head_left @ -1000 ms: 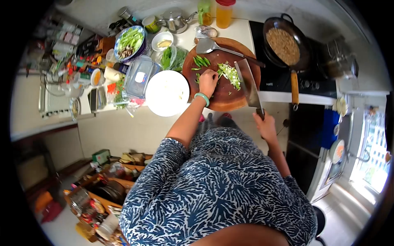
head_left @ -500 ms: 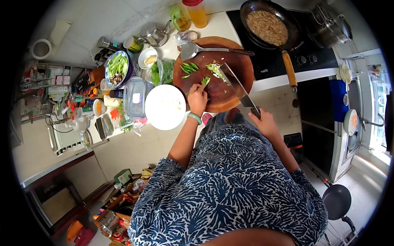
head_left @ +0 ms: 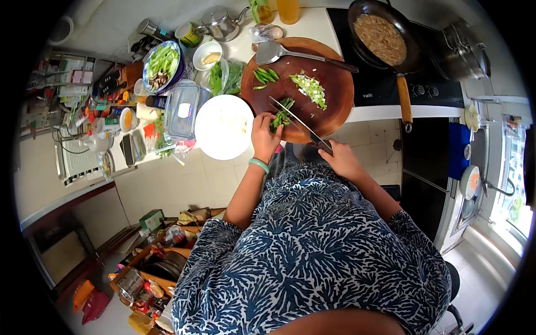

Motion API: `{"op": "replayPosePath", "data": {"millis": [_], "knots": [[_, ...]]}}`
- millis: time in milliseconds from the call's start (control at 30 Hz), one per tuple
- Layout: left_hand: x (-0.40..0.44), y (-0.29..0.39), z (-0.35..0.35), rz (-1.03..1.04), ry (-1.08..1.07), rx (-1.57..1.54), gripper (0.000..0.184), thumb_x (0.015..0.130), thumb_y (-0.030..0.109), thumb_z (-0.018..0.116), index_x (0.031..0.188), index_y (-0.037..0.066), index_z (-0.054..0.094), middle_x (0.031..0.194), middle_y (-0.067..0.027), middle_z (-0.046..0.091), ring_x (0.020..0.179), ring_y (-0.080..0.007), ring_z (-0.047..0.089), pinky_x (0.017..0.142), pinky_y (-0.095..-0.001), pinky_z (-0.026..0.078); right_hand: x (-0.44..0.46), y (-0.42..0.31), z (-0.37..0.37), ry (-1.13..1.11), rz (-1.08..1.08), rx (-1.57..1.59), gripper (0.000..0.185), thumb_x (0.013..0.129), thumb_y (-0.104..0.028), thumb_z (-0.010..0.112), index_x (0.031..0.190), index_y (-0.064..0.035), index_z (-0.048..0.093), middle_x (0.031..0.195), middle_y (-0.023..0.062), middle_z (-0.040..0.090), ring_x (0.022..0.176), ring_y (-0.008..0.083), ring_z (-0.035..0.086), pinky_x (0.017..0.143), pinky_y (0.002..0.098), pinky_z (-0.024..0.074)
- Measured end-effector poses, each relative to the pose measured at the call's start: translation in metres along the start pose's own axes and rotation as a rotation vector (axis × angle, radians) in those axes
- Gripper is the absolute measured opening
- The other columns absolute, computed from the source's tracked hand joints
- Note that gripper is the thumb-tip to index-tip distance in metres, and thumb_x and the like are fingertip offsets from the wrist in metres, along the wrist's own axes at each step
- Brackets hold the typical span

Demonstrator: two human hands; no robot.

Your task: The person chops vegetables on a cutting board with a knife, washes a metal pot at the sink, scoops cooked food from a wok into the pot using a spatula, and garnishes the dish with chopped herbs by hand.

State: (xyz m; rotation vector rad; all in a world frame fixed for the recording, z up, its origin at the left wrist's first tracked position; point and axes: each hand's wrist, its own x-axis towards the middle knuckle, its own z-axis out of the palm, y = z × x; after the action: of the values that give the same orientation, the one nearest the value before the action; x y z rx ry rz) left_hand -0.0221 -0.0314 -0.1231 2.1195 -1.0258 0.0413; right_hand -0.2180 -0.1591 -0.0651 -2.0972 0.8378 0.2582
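Largest first. Worktop [head_left: 312,22]: carries the round chopping board [head_left: 338,92], with the white plate [head_left: 215,131] just beside its left edge. Wok [head_left: 414,53] on the hob beyond the board's right side; brown, crumbly food [head_left: 381,40] in it, cooked by the look of it. Spatula [head_left: 304,54] laid across the far part of the board, handle reaching past the rim.

Left hand [head_left: 263,134]: fingers bunched narrow, steadying the leafy greens [head_left: 281,116] at the board's near edge. Right hand [head_left: 343,160]: closed round the handle of the cleaver [head_left: 296,119], blade over the greens. Contact between edge and greens cannot be resolved.

Progress, judged from the board: pale green-and-white chopped pieces [head_left: 311,90] lie in a loose heap right of centre, cutting apparently done there. Greens under the blade look partly cut; much of the bunch reads as unfinished. Slim green pieces [head_left: 266,75] near the spatula blade are coarser, well apart from the cleaver; whether they are whole or halved, unclear.
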Motion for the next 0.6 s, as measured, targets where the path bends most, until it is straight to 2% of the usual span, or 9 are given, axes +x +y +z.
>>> {"op": "replayPosePath", "data": {"millis": [100,333,600], "knots": [[-0.009,-0.01,0.01,-0.012,-0.018,-0.045,0.017,0.068,0.002,0.069,0.084,0.0,0.064,0.09,-0.0104,0.06,0.083,-0.0275,0.058,0.073,-0.0339,0.047,0.0,-0.003,0.001,-0.024,0.006,-0.035,0.032,0.084,-0.03,0.056,0.096,-0.0003,0.055,0.083,0.0241,0.062,0.08,0.0417,0.059,0.074,0.0485,0.0456],[-0.009,-0.019,0.012,0.026,-0.065,0.031,0.011,0.07,0.004,0.067,0.081,0.0,0.068,0.085,-0.0093,0.063,0.08,-0.0262,0.059,0.071,-0.033,0.049,0.006,-0.007,0.011,-0.099,0.109,-0.216,0.036,0.084,-0.029,0.055,0.11,-0.0043,0.053,0.085,0.0224,0.063,0.082,0.0395,0.06,0.075,0.0468,0.0466],[-0.005,-0.021,0.015,-0.013,-0.125,0.028,0.014,0.067,0.009,0.07,0.078,0.0,0.067,0.077,-0.0132,0.063,0.068,-0.0302,0.06,0.064,-0.0363,0.049,0.017,-0.007,0.021,-0.047,0.053,-0.178,0.034,0.085,-0.029,0.054,0.107,-0.0033,0.053,0.088,0.0224,0.063,0.085,0.0388,0.059,0.077,0.0463,0.0452]]}}
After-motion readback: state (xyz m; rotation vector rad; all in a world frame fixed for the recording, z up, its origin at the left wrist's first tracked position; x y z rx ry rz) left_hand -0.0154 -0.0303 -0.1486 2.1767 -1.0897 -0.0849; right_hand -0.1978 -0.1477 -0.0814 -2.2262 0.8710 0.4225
